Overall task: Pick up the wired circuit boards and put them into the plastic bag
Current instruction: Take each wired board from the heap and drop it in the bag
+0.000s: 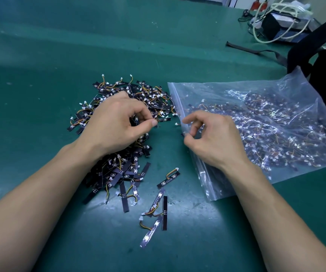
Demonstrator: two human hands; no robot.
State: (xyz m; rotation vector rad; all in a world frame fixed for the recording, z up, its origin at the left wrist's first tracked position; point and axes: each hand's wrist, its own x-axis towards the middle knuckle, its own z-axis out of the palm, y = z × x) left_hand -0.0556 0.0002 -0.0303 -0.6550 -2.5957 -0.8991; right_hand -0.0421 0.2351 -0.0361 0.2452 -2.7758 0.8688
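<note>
Left hand (pixel 117 122) pinches boards (pixel 150 95); right (pixel 213 138), bag (pixel 213 185).

Green table (pixel 60 55), far-right black box (pixel 272 28) beneath looped white cables (pixel 284 6), black strap (pixel 250 50) nearby

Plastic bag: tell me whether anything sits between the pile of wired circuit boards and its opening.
Nothing visible does. The wired circuit boards lie just left of the plastic bag, whose zip edge faces them across bare table. The right hand pinches that edge; the left hand pinches boards. How wide the mouth gapes is unclear.
</note>
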